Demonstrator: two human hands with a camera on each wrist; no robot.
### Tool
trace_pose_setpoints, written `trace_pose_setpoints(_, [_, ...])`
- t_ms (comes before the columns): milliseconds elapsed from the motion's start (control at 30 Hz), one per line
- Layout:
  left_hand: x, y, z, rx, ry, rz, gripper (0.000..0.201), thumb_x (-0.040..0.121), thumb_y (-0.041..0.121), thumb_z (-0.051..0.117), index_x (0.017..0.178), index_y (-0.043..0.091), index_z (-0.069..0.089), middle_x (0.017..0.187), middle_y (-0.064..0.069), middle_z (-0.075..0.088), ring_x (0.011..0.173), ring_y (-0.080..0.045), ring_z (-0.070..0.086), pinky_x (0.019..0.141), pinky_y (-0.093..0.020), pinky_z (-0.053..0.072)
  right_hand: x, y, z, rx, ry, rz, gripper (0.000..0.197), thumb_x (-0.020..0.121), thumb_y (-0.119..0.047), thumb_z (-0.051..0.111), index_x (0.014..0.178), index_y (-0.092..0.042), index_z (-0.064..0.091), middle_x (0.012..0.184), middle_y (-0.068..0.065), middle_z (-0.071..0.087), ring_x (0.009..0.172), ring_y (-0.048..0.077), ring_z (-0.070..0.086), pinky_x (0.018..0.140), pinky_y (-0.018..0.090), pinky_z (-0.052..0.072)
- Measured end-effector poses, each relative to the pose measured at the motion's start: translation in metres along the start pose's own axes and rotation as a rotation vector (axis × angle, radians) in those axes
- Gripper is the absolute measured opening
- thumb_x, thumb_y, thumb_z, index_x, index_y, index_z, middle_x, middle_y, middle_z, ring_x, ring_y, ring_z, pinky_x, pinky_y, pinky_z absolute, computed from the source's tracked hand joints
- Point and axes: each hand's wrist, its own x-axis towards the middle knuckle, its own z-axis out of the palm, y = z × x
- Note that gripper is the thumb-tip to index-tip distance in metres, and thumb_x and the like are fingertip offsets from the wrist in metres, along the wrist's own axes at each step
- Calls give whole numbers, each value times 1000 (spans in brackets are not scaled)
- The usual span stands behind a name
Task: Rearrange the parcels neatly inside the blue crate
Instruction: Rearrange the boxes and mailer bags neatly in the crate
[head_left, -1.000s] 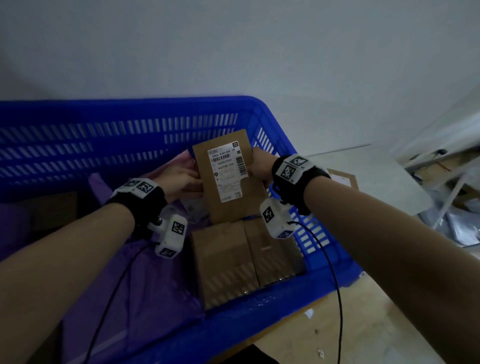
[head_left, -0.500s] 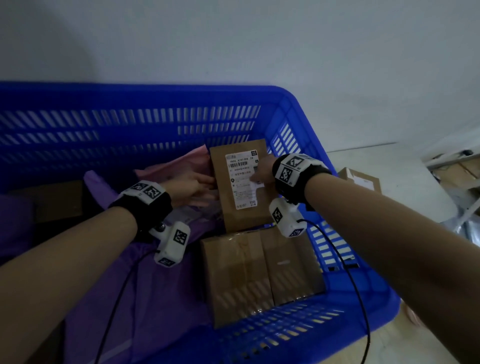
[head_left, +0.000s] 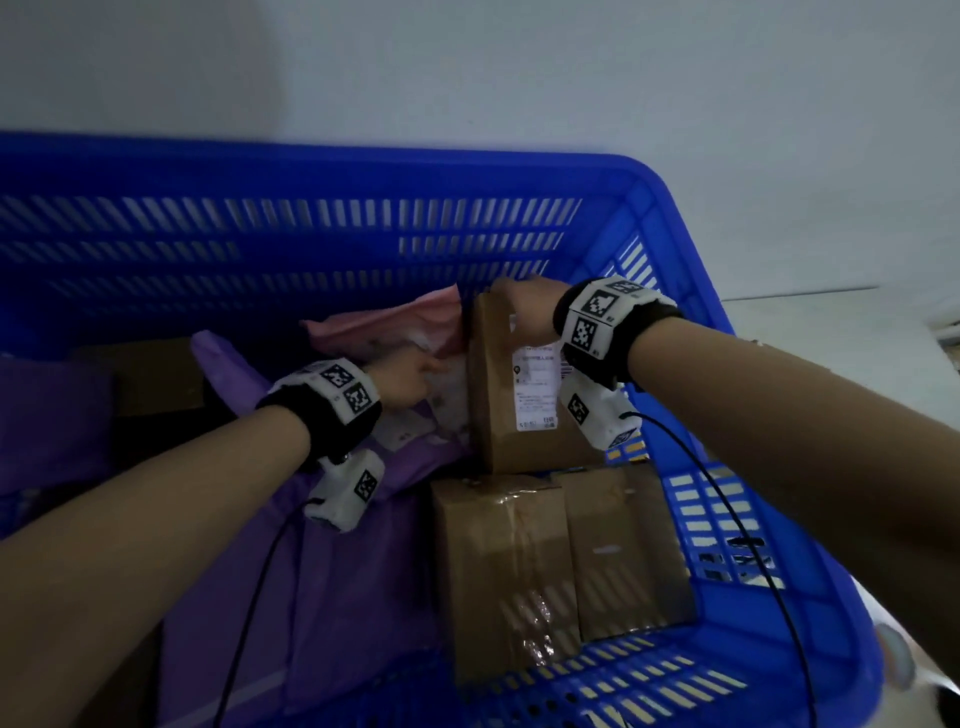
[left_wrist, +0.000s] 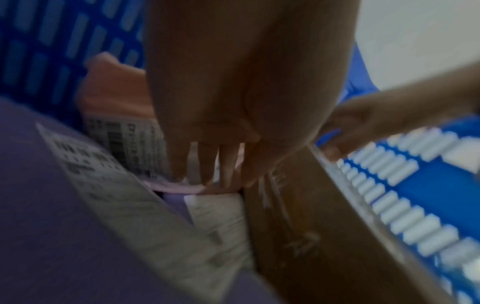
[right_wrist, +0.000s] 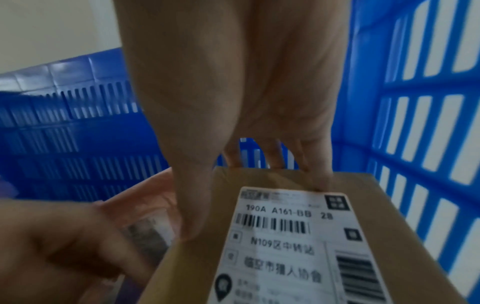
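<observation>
A brown cardboard box with a white shipping label (head_left: 519, 415) (right_wrist: 197, 267) stands on end in the far right corner of the blue crate (head_left: 311, 171) (right_wrist: 415, 123). My right hand (head_left: 524, 306) (right_wrist: 228, 160) grips its top edge, fingers over the far side and thumb on the labelled face. My left hand (head_left: 410, 382) (left_wrist: 207, 164) presses straight fingers down on a pink mailer (head_left: 384, 322) (left_wrist: 114, 92) just left of the box (left_wrist: 324, 236). Two plain taped boxes (head_left: 498, 561) (head_left: 623, 545) lie side by side in front of it. Purple mailers (head_left: 322, 571) (left_wrist: 52, 226) fill the crate's left part.
Another brown box (head_left: 150, 374) lies partly under purple mailers at the far left of the crate. A pale wall rises behind the crate, and a white surface (head_left: 831, 322) lies outside it to the right.
The labelled box has come down into the far right corner. My right hand shifted from its side to its top edge; my left hand left the box and now presses on the pink mailer.
</observation>
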Motion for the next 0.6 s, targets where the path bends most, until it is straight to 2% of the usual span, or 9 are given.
trace_pose_setpoints(67, [-2, -7, 5, 251, -56, -24, 32, 96, 14, 41, 123, 8, 59, 126, -12, 59, 109, -28, 58, 77, -25, 40, 4, 2, -1, -16, -26, -20, 68, 88, -39, 61, 142, -9, 32, 133, 16, 52, 117, 32, 52, 91, 37, 44])
trace_pose_setpoints(100, [-4, -10, 8, 349, -80, -34, 31, 97, 20, 41, 118, 9, 61, 123, -11, 61, 106, -28, 59, 77, -26, 41, 6, 3, -1, -27, -32, -31, 66, 88, -38, 61, 141, -9, 35, 132, 15, 53, 116, 31, 53, 90, 36, 44])
trace_pose_setpoints(200, [-3, -18, 16, 521, -137, -56, 38, 98, 34, 40, 118, 8, 59, 123, -13, 61, 112, -30, 57, 91, -32, 43, 14, 6, 0, -52, -55, -51, 57, 90, -35, 59, 137, -10, 40, 132, 14, 54, 116, 30, 54, 91, 35, 43])
trace_pose_setpoints(300, [5, -20, 17, 542, -138, -85, 38, 97, 31, 42, 125, 10, 54, 127, -14, 59, 116, -31, 56, 95, -35, 42, 20, 7, 5, -65, -97, -66, 59, 91, -32, 58, 140, -10, 36, 138, 12, 49, 122, 29, 49, 95, 34, 41])
trace_pose_setpoints(400, [17, -22, 16, 496, -133, -102, 40, 95, 22, 44, 133, 10, 49, 133, -14, 55, 120, -30, 54, 99, -35, 42, 26, 8, 10, -69, -96, -87, 52, 93, -26, 54, 140, -9, 37, 138, 13, 48, 124, 28, 47, 93, 31, 39])
trace_pose_setpoints(467, [24, -28, 14, 481, -133, -126, 40, 94, 21, 45, 131, 9, 52, 131, -15, 57, 117, -29, 56, 99, -35, 43, 31, 9, 11, -82, -94, -95, 51, 93, -26, 54, 139, -10, 39, 137, 12, 49, 123, 28, 48, 92, 32, 39])
trace_pose_setpoints(533, [28, -34, 12, 467, -111, -162, 38, 93, 24, 45, 126, 8, 55, 127, -14, 59, 112, -28, 58, 94, -33, 44, 36, 9, 10, -87, -115, -100, 47, 93, -29, 55, 135, -10, 44, 134, 11, 53, 115, 26, 52, 87, 31, 40])
trace_pose_setpoints(600, [29, -33, 11, 431, -109, -188, 36, 94, 22, 45, 122, 4, 57, 125, -14, 60, 111, -28, 58, 93, -33, 44, 40, 8, 8, -105, -136, -92, 48, 91, -35, 57, 131, -9, 50, 130, 10, 57, 112, 25, 55, 88, 32, 44])
